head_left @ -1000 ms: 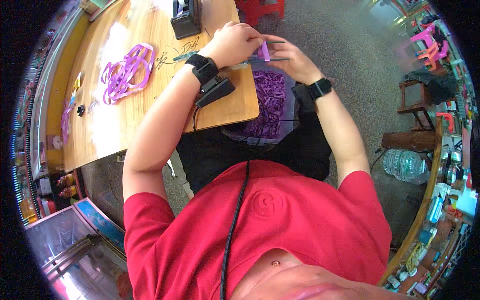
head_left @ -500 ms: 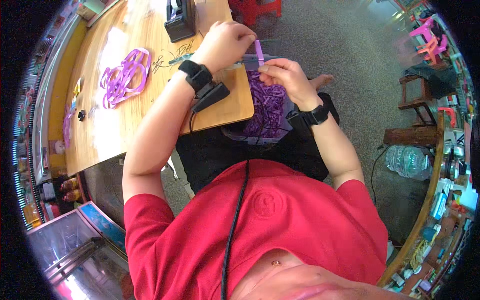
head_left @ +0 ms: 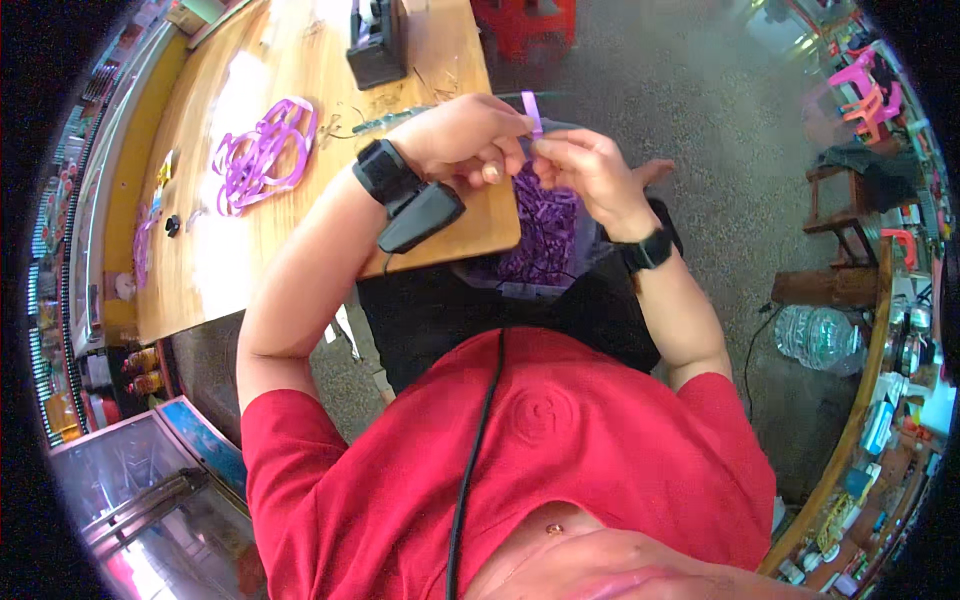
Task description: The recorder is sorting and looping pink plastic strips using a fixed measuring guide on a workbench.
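Note:
A short strip of purple ribbon stands up between my two hands, over the table's right edge. My left hand has its fingers curled, and its fingertips close at the strip's left side. From the right, my right hand pinches the strip's lower end between thumb and finger. Beneath both hands sits a clear plastic tub filled with many purple ribbon pieces. A thin greenish rod lies on the table and runs behind my left hand.
On the wooden table lie a loose heap of purple ribbon and a black tape dispenser. A red stool stands beyond. To the right are a wooden stool and a large clear bottle.
My left hand has come down and toward me, its fingers now curled beside the strip. My right hand has shifted slightly right and down, still pinching the ribbon.

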A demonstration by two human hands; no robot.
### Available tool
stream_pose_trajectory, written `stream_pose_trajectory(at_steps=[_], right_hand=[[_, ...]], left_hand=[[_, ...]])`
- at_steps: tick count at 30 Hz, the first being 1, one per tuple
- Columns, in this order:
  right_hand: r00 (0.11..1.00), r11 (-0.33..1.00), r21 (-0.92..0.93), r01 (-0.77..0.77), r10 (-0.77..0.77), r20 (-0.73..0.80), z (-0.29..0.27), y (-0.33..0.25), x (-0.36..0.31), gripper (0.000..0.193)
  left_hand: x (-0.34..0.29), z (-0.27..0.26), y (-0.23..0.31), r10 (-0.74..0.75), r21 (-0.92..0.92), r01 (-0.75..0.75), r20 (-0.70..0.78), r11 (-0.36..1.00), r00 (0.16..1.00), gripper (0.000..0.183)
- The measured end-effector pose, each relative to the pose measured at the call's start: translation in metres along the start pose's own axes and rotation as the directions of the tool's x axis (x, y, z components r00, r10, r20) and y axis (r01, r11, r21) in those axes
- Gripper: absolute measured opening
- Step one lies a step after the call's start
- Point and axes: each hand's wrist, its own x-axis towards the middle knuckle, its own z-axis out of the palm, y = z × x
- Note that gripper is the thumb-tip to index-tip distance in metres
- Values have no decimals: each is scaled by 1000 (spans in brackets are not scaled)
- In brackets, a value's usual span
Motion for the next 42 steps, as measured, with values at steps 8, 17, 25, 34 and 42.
stream_pose_trajectory(at_steps=[8,17,25,34,42], right_hand=[[978,921,-347,175,-120,173,32,-88,30,20],[984,865,-489,111,-29,174,118,-102,177,26],[997,870,-492,-2,43,71,139,-92,195,17],[985,930,-367,25,39,165,141,-108,173,18],[956,937,-255,-237,272,111,128,-71,136,19]], left_hand=[[0,1,-8,54,-73,-50,66,996,996,17],[2,-7,-12,145,18,-148,93,989,985,26],[5,-10,-18,139,49,-147,141,988,980,25],[8,-11,-20,154,65,-165,154,984,976,30],[12,-6,-26,280,24,-290,194,957,940,34]])
